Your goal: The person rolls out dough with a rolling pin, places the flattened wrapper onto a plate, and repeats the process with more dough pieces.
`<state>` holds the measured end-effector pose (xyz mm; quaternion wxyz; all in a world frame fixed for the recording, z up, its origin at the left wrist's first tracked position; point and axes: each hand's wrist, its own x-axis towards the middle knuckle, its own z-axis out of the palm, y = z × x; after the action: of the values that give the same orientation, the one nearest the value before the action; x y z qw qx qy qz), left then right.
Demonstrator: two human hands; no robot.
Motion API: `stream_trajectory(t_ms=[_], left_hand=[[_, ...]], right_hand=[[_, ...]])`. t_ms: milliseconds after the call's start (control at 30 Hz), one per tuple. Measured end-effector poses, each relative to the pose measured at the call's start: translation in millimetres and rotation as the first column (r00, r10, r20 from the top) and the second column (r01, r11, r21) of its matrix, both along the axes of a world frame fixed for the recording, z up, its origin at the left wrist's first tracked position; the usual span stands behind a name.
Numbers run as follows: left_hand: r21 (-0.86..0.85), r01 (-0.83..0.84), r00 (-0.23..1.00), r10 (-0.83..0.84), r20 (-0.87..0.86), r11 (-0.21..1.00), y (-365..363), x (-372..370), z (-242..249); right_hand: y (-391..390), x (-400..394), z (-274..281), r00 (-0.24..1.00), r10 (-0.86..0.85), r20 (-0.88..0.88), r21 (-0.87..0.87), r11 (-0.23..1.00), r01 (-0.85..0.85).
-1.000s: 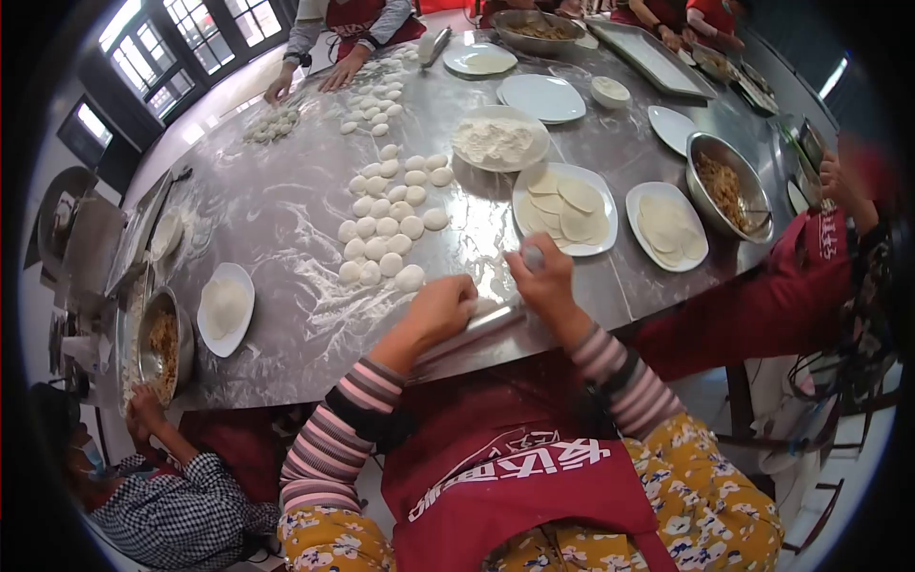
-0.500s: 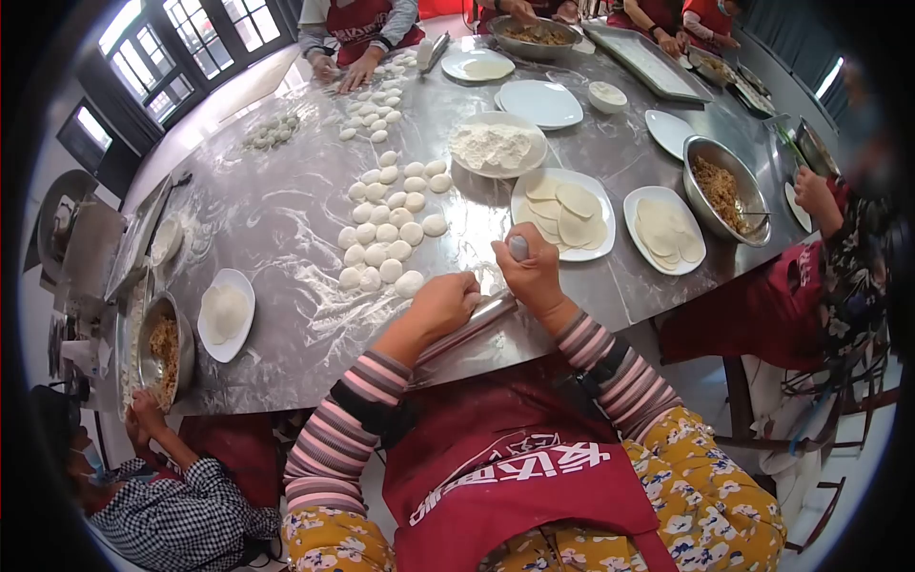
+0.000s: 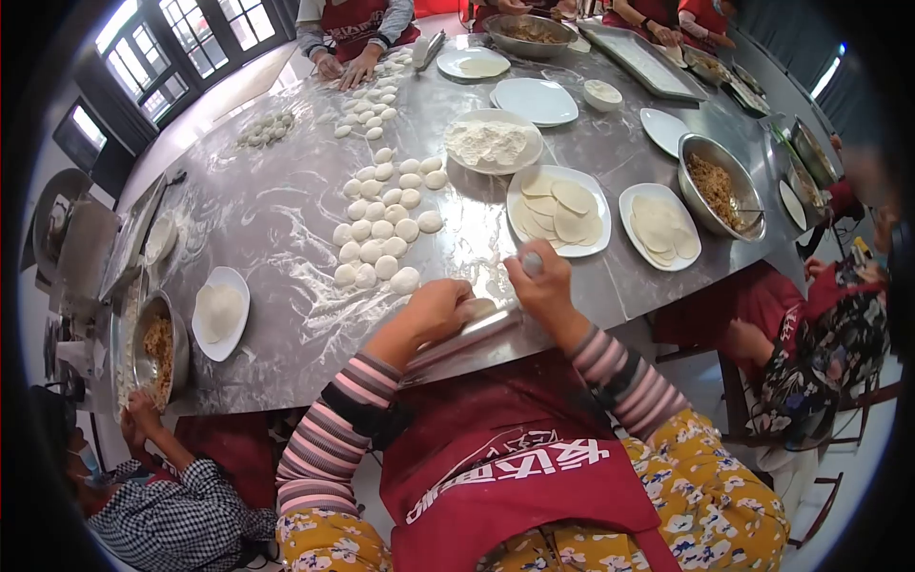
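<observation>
Near the table's front edge, my left hand (image 3: 440,310) is closed with its fingertips on a small flat piece of dough (image 3: 481,307), partly hidden by the fingers. Just to the right, my right hand (image 3: 545,291) is wrapped round a rolling pin (image 3: 531,264). Only the pin's rounded grey end shows above the fist; the rest is hidden. Beyond my hands lie several small flattened dough rounds (image 3: 381,230) on the floury steel. Behind my right hand stands a white plate (image 3: 596,246) of thin round wrappers (image 3: 573,197).
A bowl of flour (image 3: 491,143) sits past the dough rounds. Another plate of wrappers (image 3: 660,227) and a metal bowl of filling (image 3: 721,186) stand to the right. At left are a plate (image 3: 221,315) and a second filling bowl (image 3: 162,348). Co-workers stand around the table.
My right hand has moved slightly down and right with the rolling pin. More of the dough shows by my left fingers. A co-worker's hand at the right has dropped below the table edge.
</observation>
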<state>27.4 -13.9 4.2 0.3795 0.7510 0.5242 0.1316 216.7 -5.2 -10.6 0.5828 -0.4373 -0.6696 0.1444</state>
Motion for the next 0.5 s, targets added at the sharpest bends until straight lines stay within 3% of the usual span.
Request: stream_trajectory(t_ms=[67,100,133,200,333,400,433,467,500], left_hand=[[0.06,0.005,0.998,-0.009,0.064,0.998,-6.1,-8.8,-10.6],[-0.005,-0.009,0.993,0.01,0.119,1.0,-7.3,-10.6,-16.6],[-0.02,-0.006,0.994,0.008,0.114,1.0,-9.5,-9.6,-13.2],[0.003,0.046,0.999,-0.047,0.024,0.999,-11.9,-1.5,1.0],[0.091,0.002,0.999,-0.006,0.041,0.996,2.4,5.2,-6.5],[0.064,0.079,0.997,-0.078,-0.024,0.995,0.5,-1.1,-2.0],[0.082,0.04,0.999,-0.041,0.016,0.996,-2.4,-4.6,-8.4],[0.099,0.001,0.999,-0.007,0.053,0.995,-3.5,-6.6,-10.8],[0.098,-0.008,0.999,0.003,0.053,0.995,-2.6,-8.3,-12.5]], right_hand=[[-26.6,11.9,0.7,0.999,0.007,0.035,0.008,1.0,-0.007],[-37.9,13.3,3.9,0.992,0.057,-0.112,-0.154,0.985,-0.074],[-33.9,10.6,2.4,0.992,0.052,-0.118,-0.167,0.983,-0.071],[-12.0,1.7,3.5,0.999,-0.021,-0.038,-0.052,0.998,0.019],[19.6,-9.7,1.1,0.999,-0.015,0.052,0.056,0.998,0.012],[1.7,1.6,-3.3,1.0,0.006,0.02,0.029,1.0,-0.006],[-13.9,10.2,-4.4,0.993,-0.016,0.121,0.038,0.999,0.011],[-28.9,13.6,0.4,0.999,-0.003,0.043,-0.008,1.0,0.003],[-29.4,15.8,-2.2,0.996,-0.012,0.085,0.038,0.999,0.009]])
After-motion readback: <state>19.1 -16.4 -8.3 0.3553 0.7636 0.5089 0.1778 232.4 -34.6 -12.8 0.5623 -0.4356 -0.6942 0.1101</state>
